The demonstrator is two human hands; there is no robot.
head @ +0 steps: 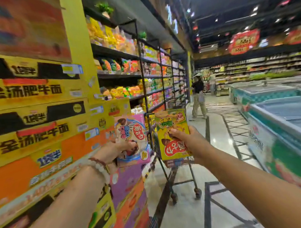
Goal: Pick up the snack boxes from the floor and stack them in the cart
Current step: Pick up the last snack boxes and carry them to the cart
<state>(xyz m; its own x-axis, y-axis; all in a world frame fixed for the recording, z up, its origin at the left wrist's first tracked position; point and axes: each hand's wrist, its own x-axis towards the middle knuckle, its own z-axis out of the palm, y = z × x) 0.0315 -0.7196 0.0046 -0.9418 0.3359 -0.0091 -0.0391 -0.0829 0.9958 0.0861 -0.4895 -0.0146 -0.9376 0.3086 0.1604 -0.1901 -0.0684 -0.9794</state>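
Gripping a pink cardboard snack box (133, 141), the left hand (121, 147); the right hand (186, 138) pinches a yellow-green cardboard snack box (172, 135) before the black wire cart (169, 176).

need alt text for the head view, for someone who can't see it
In a supermarket aisle, the left hand holds up a pink snack box and the right hand a yellow-green snack box, both in front of a wire cart. Stacked noodle cartons stand left, chest freezers right.

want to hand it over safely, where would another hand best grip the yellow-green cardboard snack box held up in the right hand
Probably the free upper half of the yellow-green cardboard snack box, coming from above: it stands upright, and the right hand holds its middle from the right edge.
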